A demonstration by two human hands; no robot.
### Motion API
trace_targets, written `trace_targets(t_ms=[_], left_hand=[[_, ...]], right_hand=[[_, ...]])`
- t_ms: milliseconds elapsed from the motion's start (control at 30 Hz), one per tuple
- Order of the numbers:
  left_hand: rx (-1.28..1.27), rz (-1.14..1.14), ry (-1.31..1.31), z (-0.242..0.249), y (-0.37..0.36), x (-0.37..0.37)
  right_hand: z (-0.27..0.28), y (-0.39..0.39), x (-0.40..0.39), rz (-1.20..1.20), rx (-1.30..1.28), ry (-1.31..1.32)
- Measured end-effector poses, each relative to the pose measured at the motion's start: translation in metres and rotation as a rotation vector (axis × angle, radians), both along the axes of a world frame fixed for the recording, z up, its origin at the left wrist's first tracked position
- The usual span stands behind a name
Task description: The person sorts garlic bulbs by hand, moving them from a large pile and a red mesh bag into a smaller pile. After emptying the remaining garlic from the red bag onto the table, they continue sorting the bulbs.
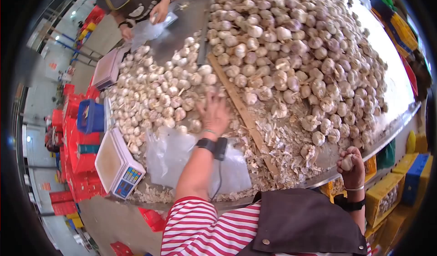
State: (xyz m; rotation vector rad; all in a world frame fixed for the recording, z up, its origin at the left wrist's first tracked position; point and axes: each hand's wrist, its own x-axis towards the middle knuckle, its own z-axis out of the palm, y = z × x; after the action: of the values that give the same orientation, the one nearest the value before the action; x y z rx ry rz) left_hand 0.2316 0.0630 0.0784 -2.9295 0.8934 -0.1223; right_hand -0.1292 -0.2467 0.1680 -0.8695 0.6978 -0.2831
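My left hand reaches palm down over the metal table, its fingers spread and slightly blurred. Just past the fingertips lie loose garlic bulbs, part of a whiter pile on the left. Clear plastic bags lie flat beneath my left forearm. Off the table's right front edge, my right hand is closed around one garlic bulb. A larger heap of unpeeled-looking garlic covers the far right side. Between the two piles runs a wooden strip.
Loose garlic skins litter the near table. A digital scale stands at the left edge, with another scale farther back. Across the table, a co-worker handles a plastic bag. Yellow crates are at lower right, a blue bin at left.
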Motion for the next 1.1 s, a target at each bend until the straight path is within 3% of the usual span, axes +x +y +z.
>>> trace_targets(t_ms=[33, 67, 100, 133, 167, 200, 233, 267, 367, 433, 467, 533, 567, 633, 667, 700, 767, 833, 900, 967, 1000, 1100], left_hand=[[0.010, -0.025, -0.144, -0.036, 0.027, 0.014], [-0.109, 0.056, -0.084, -0.031, 0.037, 0.024], [0.009, 0.055, -0.184, -0.039, 0.053, 0.043], [-0.016, 0.100, -0.009, -0.020, 0.061, 0.055], [0.075, -0.070, -0.151, -0.030, 0.087, 0.085], [-0.131, 0.078, -0.073, -0.011, 0.088, 0.088], [0.045, 0.310, 0.112, 0.005, 0.092, 0.103], [-0.066, 0.541, 0.381, -0.003, 0.121, 0.133], [-0.051, 0.697, 0.141, -0.028, 0.148, 0.162], [-0.076, 0.564, 0.206, 0.023, 0.104, 0.136], [-0.078, 0.543, 0.204, 0.022, 0.083, 0.130], [-0.117, 0.139, -0.038, 0.019, 0.046, 0.114], [-0.315, -0.042, -0.073, 0.026, 0.011, 0.088], [-0.429, -0.284, -0.086, 0.047, -0.063, 0.031], [-0.430, -0.401, 0.001, 0.045, -0.090, 0.019], [-0.517, -0.574, -0.100, 0.041, -0.124, 0.003], [-0.457, -0.668, 0.118, 0.065, -0.183, -0.042], [-0.405, -0.734, 0.156, 0.063, -0.237, -0.075], [-0.325, -0.724, 0.254, 0.047, -0.277, -0.099], [-0.218, -0.644, 0.311, 0.055, -0.296, -0.126], [-0.107, -0.552, 0.367, 0.058, -0.302, -0.131], [-0.076, -0.557, 0.292, 0.049, -0.296, -0.130]], right_hand=[[-0.003, 0.000, -0.007, -0.035, -0.008, 0.017], [-0.007, -0.003, -0.017, -0.045, 0.003, 0.039], [-0.007, -0.006, -0.031, -0.069, 0.010, 0.064], [-0.001, 0.000, -0.034, -0.158, -0.012, 0.097], [-0.002, -0.003, -0.043, -0.184, -0.056, 0.110], [-0.001, -0.006, -0.054, -0.227, -0.060, 0.117], [-0.001, -0.009, -0.064, -0.261, -0.061, 0.117], [-0.006, -0.016, -0.080, -0.285, -0.072, 0.081], [-0.005, -0.020, -0.113, -0.447, -0.146, 0.105], [-0.026, -0.027, -0.142, -0.523, -0.120, 0.134], [-0.037, -0.030, -0.153, -0.601, -0.096, 0.283], [-0.065, -0.043, -0.178, -0.715, -0.109, 0.485], [-0.085, -0.060, -0.202, -0.659, -0.195, 0.429], [-0.127, -0.113, -0.250, -0.580, -0.413, 0.530], [-0.099, -0.115, -0.226, -0.606, -0.814, 0.731], [-0.063, -0.116, -0.191, -0.613, -1.219, 0.927], [-0.054, -0.148, -0.166, -0.568, -1.383, 0.960], [-0.009, -0.146, -0.100, -0.386, -1.387, 0.777], [-0.001, -0.152, -0.051, -0.168, -1.577, 0.682], [0.011, -0.152, -0.002, 0.037, -1.549, 0.686], [0.007, -0.161, 0.017, 0.095, -1.506, 0.702], [-0.039, -0.196, 0.061, 0.243, -1.421, 0.804]])
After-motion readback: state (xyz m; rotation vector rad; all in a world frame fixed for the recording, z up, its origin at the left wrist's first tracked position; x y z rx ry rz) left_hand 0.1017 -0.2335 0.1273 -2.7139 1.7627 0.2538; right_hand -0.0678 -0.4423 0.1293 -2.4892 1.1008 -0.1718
